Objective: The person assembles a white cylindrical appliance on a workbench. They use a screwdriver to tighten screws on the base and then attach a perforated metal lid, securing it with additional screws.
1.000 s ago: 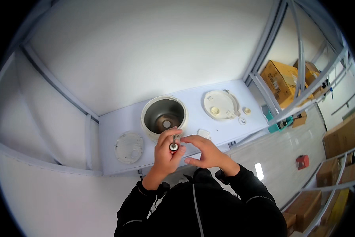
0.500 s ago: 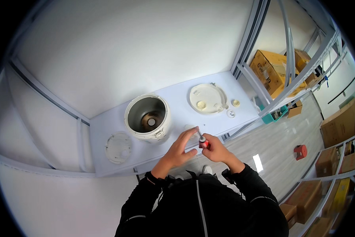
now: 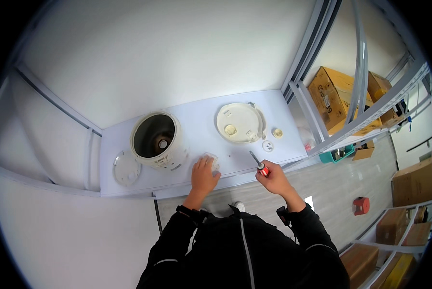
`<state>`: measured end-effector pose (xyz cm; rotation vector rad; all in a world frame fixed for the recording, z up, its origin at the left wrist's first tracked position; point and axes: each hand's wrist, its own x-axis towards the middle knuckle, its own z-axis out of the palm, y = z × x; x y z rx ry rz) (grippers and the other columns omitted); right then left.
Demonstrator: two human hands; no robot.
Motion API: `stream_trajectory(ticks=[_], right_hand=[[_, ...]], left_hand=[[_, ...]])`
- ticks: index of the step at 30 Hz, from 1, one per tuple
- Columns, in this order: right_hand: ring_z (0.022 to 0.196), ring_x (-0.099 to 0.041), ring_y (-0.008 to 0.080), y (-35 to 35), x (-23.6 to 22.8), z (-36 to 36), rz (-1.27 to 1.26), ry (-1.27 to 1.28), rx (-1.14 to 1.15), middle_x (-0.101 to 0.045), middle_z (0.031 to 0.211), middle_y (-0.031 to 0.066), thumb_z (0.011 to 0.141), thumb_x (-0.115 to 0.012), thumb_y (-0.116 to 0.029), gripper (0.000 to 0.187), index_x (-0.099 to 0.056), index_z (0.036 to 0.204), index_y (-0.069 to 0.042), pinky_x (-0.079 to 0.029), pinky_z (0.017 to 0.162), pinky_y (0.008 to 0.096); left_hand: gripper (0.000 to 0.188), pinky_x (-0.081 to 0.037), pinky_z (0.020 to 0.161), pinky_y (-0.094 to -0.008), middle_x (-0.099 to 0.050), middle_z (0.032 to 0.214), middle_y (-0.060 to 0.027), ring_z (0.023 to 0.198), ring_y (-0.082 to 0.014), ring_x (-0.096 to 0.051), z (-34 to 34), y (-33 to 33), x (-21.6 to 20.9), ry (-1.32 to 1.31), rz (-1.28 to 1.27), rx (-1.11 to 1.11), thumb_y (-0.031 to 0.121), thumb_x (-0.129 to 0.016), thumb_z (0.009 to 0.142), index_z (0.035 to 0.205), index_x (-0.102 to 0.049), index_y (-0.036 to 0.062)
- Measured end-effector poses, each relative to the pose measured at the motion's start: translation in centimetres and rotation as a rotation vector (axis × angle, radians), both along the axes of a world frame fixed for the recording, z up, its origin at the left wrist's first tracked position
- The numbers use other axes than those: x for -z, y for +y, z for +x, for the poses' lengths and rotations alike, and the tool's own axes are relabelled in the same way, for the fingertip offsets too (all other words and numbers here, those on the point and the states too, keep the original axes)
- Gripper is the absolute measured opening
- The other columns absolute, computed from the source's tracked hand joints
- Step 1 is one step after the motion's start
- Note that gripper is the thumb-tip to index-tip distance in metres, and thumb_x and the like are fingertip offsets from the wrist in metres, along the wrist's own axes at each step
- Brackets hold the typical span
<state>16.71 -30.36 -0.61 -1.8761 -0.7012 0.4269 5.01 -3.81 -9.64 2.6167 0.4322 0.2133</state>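
Note:
My left hand (image 3: 204, 174) is at the table's front edge, its fingers curled over a small white plastic part (image 3: 214, 165) and its thumb by the part's near side. My right hand (image 3: 275, 178) is closed round the red handle of a screwdriver (image 3: 256, 159), whose metal shaft points up and left over the table edge. Left of my hands stands a white cylindrical pot (image 3: 176, 153), open at the top, with a dark grey inside. A round white lid (image 3: 242, 111) lies at the back right, and a flat white disc (image 3: 127, 168) left of the pot.
A small cream cap (image 3: 277, 133) and a white ring-like piece (image 3: 268, 146) lie right of the lid on the table (image 3: 196, 110). Metal frame posts border the table. Cartons (image 3: 338, 96), a teal bin (image 3: 338, 154) and a red stool (image 3: 361, 205) are to the right.
My left hand has moved left, away from the screwdriver tip, down onto the small white part. My right hand has moved right with the screwdriver. The view has shifted slightly.

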Motion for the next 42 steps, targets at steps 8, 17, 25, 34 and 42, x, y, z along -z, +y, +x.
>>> stream_trajectory(ticks=[8, 17, 25, 34, 42], right_hand=[[0.066, -0.055, 0.0200, -0.5, -0.2, 2.8, -0.022, 0.000, -0.153, -0.062, 0.072, 0.0106, 0.089, -0.072, -0.010, 0.012, -0.063, 0.092, -0.002, -0.049, 0.065, 0.0345], [0.070, -0.058, 0.0165, 3.0, -0.3, 3.2, -0.025, 0.071, -0.252, -0.061, 0.076, 0.0080, 0.090, -0.071, -0.008, 0.017, -0.067, 0.106, -0.004, -0.050, 0.069, 0.0315], [0.096, -0.064, 0.0245, 12.3, -2.0, -0.9, 0.271, -0.113, -0.302, -0.067, 0.109, 0.0112, 0.083, -0.084, -0.005, 0.044, -0.066, 0.124, -0.003, -0.051, 0.087, 0.0345], [0.073, -0.057, 0.0099, 20.0, -0.2, -6.1, 0.258, 0.013, -0.210, -0.067, 0.081, 0.0033, 0.093, -0.080, -0.010, 0.020, -0.072, 0.110, -0.002, -0.049, 0.069, 0.0270], [0.068, -0.051, 0.0095, 23.4, 1.3, -9.6, 0.152, 0.077, -0.040, -0.060, 0.070, 0.0028, 0.094, -0.079, -0.012, 0.019, -0.072, 0.108, -0.001, -0.047, 0.064, 0.0283]], left_hand=[[0.037, -0.048, 0.110, -0.0451, -0.064, 0.140, -0.0138, 0.130, -0.0365, -0.058, 0.2, 0.1, 2.2, -0.146, 0.005, -0.026, 0.017, -0.076, 0.090, 0.125, -0.071, 0.0091], [0.018, -0.056, 0.088, -0.0404, -0.074, 0.113, -0.0067, 0.104, -0.0314, -0.070, -1.4, 0.2, -3.2, -0.185, -0.213, -0.065, 0.015, -0.064, 0.100, 0.114, -0.073, 0.0087], [0.014, -0.050, 0.094, -0.0485, -0.074, 0.102, -0.0121, 0.103, -0.0347, -0.069, -4.7, 4.8, -12.1, -0.488, -0.207, 0.154, 0.008, -0.066, 0.096, 0.108, -0.073, 0.0042], [0.025, -0.034, 0.120, -0.0564, -0.073, 0.116, -0.0100, 0.126, -0.0323, -0.063, -8.5, 13.0, -14.2, -0.510, -0.132, 0.308, 0.016, -0.076, 0.088, 0.111, -0.071, 0.0067], [0.068, -0.025, 0.124, -0.0594, -0.070, 0.127, -0.0108, 0.135, -0.0339, -0.055, -9.1, 17.3, -14.9, -0.442, 0.061, 0.197, 0.040, -0.088, 0.077, 0.131, -0.065, 0.0063]])
